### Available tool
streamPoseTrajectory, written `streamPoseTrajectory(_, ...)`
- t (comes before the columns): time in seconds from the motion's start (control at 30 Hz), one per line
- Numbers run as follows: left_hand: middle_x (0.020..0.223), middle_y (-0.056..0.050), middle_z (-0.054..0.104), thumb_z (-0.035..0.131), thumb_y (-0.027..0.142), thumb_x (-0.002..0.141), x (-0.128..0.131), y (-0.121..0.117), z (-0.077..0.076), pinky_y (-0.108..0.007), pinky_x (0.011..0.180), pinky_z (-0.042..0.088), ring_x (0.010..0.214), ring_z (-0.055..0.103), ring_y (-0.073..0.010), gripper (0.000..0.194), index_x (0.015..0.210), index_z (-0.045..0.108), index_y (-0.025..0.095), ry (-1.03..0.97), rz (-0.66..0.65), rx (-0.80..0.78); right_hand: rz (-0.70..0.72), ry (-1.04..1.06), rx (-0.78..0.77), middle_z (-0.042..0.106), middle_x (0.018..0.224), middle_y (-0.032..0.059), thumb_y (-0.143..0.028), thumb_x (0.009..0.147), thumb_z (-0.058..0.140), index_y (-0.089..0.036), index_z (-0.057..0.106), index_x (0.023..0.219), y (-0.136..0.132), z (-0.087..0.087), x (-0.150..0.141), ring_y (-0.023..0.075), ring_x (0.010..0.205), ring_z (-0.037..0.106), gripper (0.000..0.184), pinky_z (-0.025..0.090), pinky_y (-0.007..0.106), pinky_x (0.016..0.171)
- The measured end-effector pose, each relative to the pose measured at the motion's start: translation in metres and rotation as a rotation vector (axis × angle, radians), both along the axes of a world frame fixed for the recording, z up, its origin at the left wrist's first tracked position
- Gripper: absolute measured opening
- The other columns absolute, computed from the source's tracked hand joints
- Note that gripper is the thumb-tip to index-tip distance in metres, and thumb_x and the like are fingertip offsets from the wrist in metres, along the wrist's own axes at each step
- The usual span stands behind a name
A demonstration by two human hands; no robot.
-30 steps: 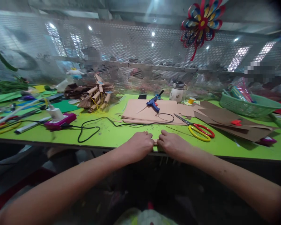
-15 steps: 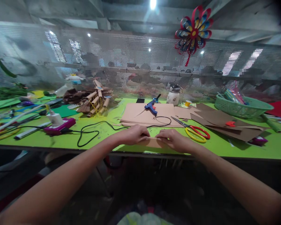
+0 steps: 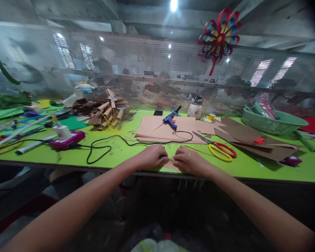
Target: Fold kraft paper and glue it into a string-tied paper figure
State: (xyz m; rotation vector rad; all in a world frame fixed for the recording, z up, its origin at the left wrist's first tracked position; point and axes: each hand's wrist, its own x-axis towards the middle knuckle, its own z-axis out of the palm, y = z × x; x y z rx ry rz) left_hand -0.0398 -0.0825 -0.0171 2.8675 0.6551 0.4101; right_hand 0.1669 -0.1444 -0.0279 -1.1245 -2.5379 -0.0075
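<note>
Close to the table's front edge, a small piece of tan paper (image 3: 171, 163) lies between my hands, its ends covered by my fingers. My left hand (image 3: 154, 156) is closed on the left end, fingertips pinched. On the right end, the fingers of my right hand (image 3: 188, 160) are curled and pressed down. Just behind them is a stack of tan paper sheets (image 3: 149, 128), with a blue glue gun (image 3: 170, 120) standing on it. Scissors (image 3: 220, 150) with red and yellow handles lie right of my right hand, their blades pointing toward the stack.
The glue gun's black cord (image 3: 126, 140) loops left to a purple power strip (image 3: 68, 140). Brown sheets (image 3: 246, 136) and a green basket (image 3: 277, 120) are on the right. Rolled-paper pieces (image 3: 109, 113) sit back left; a white jar (image 3: 194, 110) stands behind the stack.
Both hands have shifted slightly toward the table's front edge, with the paper. Less of the paper shows between my fingers. The view has moved a little.
</note>
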Motion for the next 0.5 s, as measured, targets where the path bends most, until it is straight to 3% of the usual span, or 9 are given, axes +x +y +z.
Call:
streamPoseTrajectory(0.23, 0.075, -0.006, 0.055, 0.049, 0.027, 0.085, -0.004, -0.005, -0.003, -0.023, 0.063, 0.036, 0.072, 0.051, -0.0135, 0.026, 0.073, 0.066, 0.012, -0.061, -0.022, 0.055, -0.032, 0.030, 0.091, 0.052, 0.076, 0.0068, -0.021, 0.089, 0.047, -0.013, 0.062, 0.075, -0.005, -0.012, -0.008, 0.0172, 0.079, 0.045, 0.022, 0.038, 0.029, 0.066)
streamPoseTrajectory(0.5, 0.073, -0.003, 0.050, 0.046, 0.020, 0.085, -0.005, -0.004, -0.001, -0.022, 0.061, 0.035, 0.065, 0.046, -0.0109, 0.020, 0.074, 0.060, 0.012, -0.007, -0.115, 0.075, -0.052, -0.122, 0.204, 0.051, 0.074, 0.0066, -0.019, 0.090, 0.046, -0.013, 0.060, 0.077, -0.007, -0.017, -0.011, 0.0184, 0.078, 0.042, 0.020, 0.033, 0.030, 0.066)
